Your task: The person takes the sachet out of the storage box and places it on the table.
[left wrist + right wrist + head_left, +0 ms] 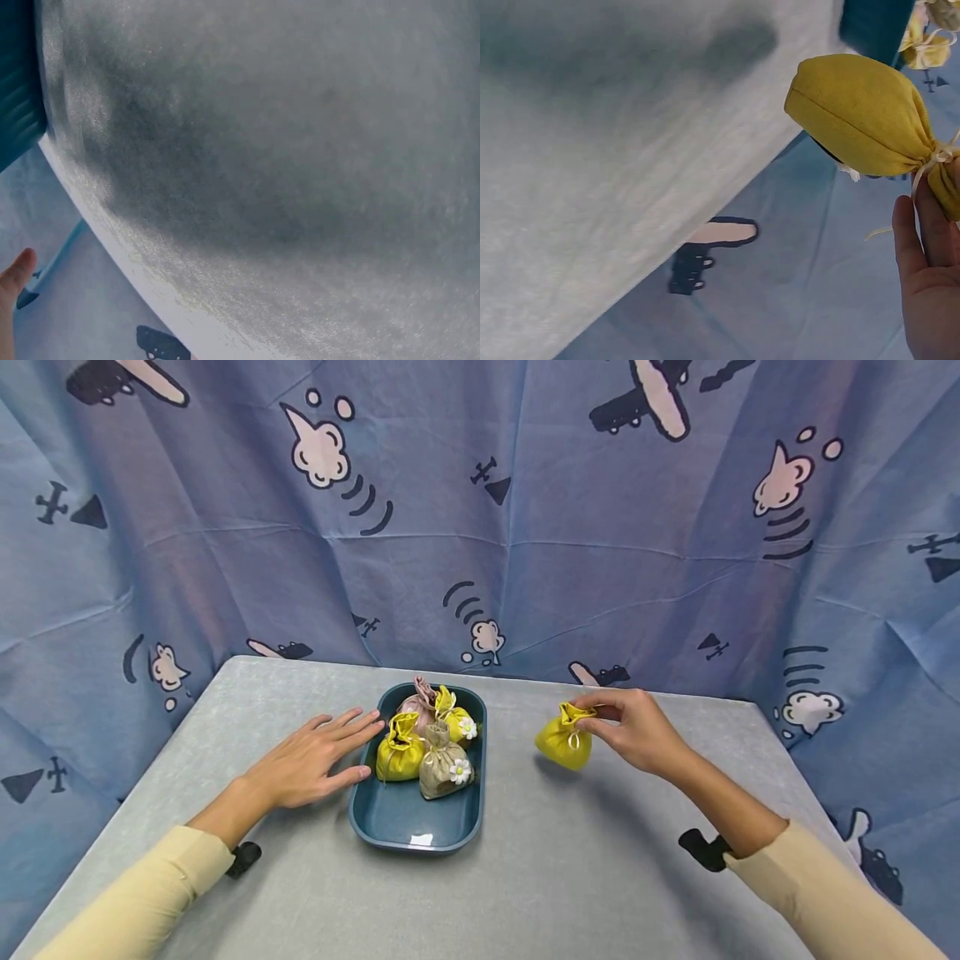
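My right hand (639, 727) pinches the gathered neck of a yellow drawstring pouch (564, 742), held above the table to the right of the tray. In the right wrist view the same pouch (862, 112) hangs from the fingers, its pale cord tied in a bow. My left hand (315, 760) lies with its fingers spread against the left rim of the blue tray (417, 837). Inside the tray sit a yellow pouch (400, 758), a beige pouch with a white flower (438, 768), a pink pouch (417, 707) and another yellow pouch with a flower (456, 720).
The pouches occupy the far part of the tray, whose near floor shows bare. A grey cloth covers the table (570, 877). Behind it hangs a blue curtain (600, 568) with airplane prints. Each wrist carries a small black strap-on device (703, 850).
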`<state>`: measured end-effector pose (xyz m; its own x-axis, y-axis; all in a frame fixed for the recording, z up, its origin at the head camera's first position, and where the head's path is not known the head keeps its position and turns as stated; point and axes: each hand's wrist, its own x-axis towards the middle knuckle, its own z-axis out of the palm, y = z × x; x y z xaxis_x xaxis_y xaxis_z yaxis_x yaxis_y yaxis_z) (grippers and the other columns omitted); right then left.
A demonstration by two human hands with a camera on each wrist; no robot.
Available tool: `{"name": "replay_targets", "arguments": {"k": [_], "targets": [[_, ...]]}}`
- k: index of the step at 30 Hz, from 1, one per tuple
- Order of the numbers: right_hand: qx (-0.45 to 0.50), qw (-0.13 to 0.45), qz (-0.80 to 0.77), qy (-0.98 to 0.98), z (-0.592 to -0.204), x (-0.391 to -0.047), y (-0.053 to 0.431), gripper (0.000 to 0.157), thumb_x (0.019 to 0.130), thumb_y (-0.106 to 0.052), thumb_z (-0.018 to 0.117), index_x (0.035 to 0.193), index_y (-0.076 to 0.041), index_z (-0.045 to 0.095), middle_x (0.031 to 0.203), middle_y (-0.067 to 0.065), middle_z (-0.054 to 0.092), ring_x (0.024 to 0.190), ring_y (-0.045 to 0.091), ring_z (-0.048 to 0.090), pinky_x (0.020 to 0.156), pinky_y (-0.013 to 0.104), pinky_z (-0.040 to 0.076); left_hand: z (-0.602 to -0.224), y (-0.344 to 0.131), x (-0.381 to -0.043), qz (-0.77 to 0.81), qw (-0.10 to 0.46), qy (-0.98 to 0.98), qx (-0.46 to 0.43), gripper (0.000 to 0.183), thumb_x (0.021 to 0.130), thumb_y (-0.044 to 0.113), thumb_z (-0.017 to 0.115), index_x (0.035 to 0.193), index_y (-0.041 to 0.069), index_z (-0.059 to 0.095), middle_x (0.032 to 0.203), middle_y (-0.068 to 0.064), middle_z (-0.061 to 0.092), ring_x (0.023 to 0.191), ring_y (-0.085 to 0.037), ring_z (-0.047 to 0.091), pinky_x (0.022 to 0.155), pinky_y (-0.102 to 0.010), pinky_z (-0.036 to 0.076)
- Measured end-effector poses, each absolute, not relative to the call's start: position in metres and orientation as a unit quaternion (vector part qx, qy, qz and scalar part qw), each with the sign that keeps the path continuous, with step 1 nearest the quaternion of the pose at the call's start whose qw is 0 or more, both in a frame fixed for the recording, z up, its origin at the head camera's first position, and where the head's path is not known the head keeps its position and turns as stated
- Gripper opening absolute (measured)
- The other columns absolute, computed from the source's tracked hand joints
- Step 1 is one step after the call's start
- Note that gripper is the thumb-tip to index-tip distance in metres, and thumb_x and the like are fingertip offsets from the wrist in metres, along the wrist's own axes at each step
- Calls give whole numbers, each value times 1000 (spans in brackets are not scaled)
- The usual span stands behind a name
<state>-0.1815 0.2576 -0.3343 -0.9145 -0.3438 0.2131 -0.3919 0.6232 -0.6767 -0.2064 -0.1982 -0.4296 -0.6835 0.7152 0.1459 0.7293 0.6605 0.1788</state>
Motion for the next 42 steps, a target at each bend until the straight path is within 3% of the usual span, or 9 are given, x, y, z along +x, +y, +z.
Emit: {"name": "replay_targets", "arguments": {"k": [12, 21, 28, 42], "targets": [[184, 47, 382, -904, -360, -191, 274, 19, 83, 7, 75, 102, 6, 74, 104, 19, 72, 97, 33, 71, 81, 25, 57, -429, -198, -206, -113, 33, -910, -398, 68, 101, 54, 47, 158, 19, 32, 162, -1, 28, 148, -29, 26, 112, -61, 27], [168, 38, 368, -914, -373, -195, 281, 19, 85, 5, 75, 104, 5, 73, 104, 20, 72, 98, 36, 71, 82, 33, 58, -430, -199, -205, -113, 30, -911, -395, 68, 101, 54, 48, 158, 19, 33, 162, -1, 29, 148, -29, 26, 112, -61, 27], [160, 21, 337, -928, -367, -197, 285, 27, 86, 0, 75, 113, 3, 70, 113, 18, 70, 108, 37, 66, 91, 47, 54, -429, -198, -206, -114, 37, -910, -397, 67, 101, 52, 49, 156, 16, 36, 161, -4, 31, 147, -31, 28, 111, -61, 28], [170, -2, 355, -919, -344, -201, 257, 50, 88, -15, 77, 134, -1, 60, 135, 17, 60, 126, 37, 56, 101, 53, 46, -430, -198, -206, -114, 38, -910, -397, 67, 101, 52, 49, 157, 17, 34, 162, -3, 30, 148, -31, 28, 111, -61, 28]]}}
